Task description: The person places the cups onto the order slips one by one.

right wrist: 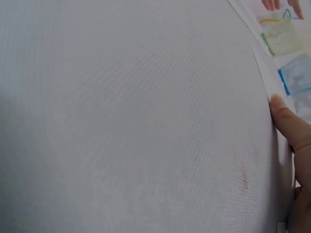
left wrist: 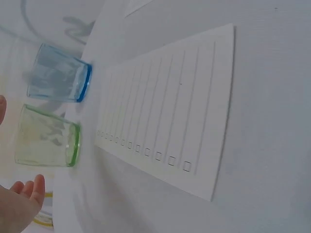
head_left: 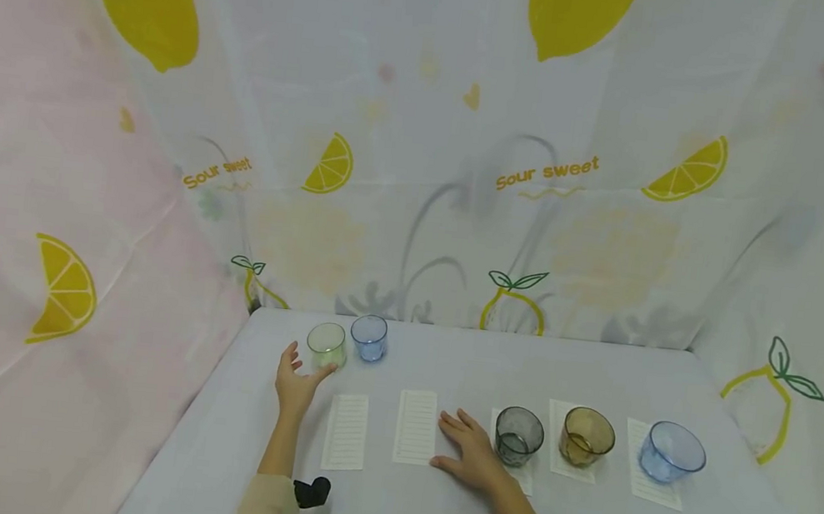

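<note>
At the back left of the table a pale green glass cup (head_left: 328, 339) stands upright. My left hand (head_left: 298, 386) reaches to its near side, thumb and fingers spread apart. In the left wrist view the fingers and thumb lie on either side of the green cup, with a gap visible below it. Just right of it is a blue glass cup (head_left: 370, 338). My right hand (head_left: 472, 454) rests on the table with fingers extended, thumb and fingertips at the right edge of a lined paper slip (head_left: 415, 429). Another lined slip (head_left: 345, 434) lies in front of the green cup.
To the right of my right hand stand a grey glass cup (head_left: 518, 437), an amber glass cup (head_left: 587, 436) and a wider blue glass cup (head_left: 672, 453), each on its own paper slip. A lemon-print cloth (head_left: 400, 231) hangs behind the white table (head_left: 491, 362).
</note>
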`<action>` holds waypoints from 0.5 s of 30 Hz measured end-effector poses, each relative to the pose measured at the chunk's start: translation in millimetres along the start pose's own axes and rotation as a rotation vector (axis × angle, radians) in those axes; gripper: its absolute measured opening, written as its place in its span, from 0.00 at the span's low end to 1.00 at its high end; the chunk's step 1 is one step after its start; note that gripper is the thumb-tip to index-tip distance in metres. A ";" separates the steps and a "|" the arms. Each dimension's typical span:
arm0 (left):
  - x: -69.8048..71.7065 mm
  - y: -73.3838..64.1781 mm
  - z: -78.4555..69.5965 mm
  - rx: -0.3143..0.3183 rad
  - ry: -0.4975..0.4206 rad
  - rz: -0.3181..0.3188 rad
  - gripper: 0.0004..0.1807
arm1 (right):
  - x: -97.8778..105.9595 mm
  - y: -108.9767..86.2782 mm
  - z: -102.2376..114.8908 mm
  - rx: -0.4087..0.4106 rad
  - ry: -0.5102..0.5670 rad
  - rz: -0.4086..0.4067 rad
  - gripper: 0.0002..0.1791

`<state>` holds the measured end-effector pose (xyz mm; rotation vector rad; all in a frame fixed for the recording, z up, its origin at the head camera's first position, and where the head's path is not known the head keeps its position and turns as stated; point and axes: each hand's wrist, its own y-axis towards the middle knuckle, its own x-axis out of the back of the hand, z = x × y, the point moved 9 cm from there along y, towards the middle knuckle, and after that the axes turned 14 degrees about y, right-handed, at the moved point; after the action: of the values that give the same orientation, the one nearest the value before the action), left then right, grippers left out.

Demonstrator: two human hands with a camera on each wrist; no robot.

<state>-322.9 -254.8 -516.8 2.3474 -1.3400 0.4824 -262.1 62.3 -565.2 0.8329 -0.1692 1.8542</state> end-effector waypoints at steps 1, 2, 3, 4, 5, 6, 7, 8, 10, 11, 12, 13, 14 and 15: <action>-1.1 2.5 -1.4 0.000 0.004 0.009 0.47 | 0.0 -0.1 -0.6 0.003 0.001 0.001 0.37; -2.4 5.0 -2.4 0.004 0.007 0.019 0.47 | -0.1 -0.2 -1.2 0.002 0.002 0.005 0.37; -3.7 7.0 -3.4 0.007 0.009 0.028 0.48 | -0.1 -0.4 -1.1 0.003 0.005 0.008 0.37; -5.0 9.1 -4.3 0.011 0.010 0.038 0.49 | 0.1 -0.5 -0.3 0.009 0.003 0.009 0.37; -6.4 10.9 -5.1 0.013 0.014 0.050 0.50 | 0.4 -0.7 0.7 0.015 0.000 0.011 0.37; -8.0 12.7 -5.2 0.020 0.017 0.062 0.51 | 0.7 -0.6 1.7 0.018 -0.004 0.013 0.37; -9.6 14.3 -5.5 0.025 0.018 0.074 0.52 | 1.1 -0.4 3.0 0.021 -0.010 0.014 0.37; -11.2 15.9 -5.4 0.033 0.021 0.085 0.53 | 1.3 0.0 4.0 0.020 -0.018 0.018 0.37; -14.6 18.6 -5.1 0.042 0.023 0.110 0.54 | 1.4 1.4 5.8 0.013 -0.027 0.027 0.36; -16.4 19.6 -4.6 0.050 0.019 0.123 0.54 | 1.0 2.3 6.6 0.006 -0.032 0.037 0.36; -17.9 20.5 -4.3 0.054 0.018 0.133 0.54 | 0.3 3.5 7.1 -0.003 -0.034 0.048 0.36; -19.2 20.8 -4.3 0.057 0.016 0.143 0.54 | -0.4 4.6 7.7 -0.010 -0.041 0.059 0.36; -20.6 20.9 -3.9 0.062 0.019 0.153 0.54 | -1.3 5.6 7.9 -0.020 -0.049 0.070 0.37; -22.0 21.2 -3.5 0.064 0.019 0.158 0.54 | -1.9 6.6 7.8 -0.030 -0.055 0.078 0.37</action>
<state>-352.4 -246.8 -520.8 2.2911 -1.5299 0.6009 -263.7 54.2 -558.8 0.8675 -0.2670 1.8974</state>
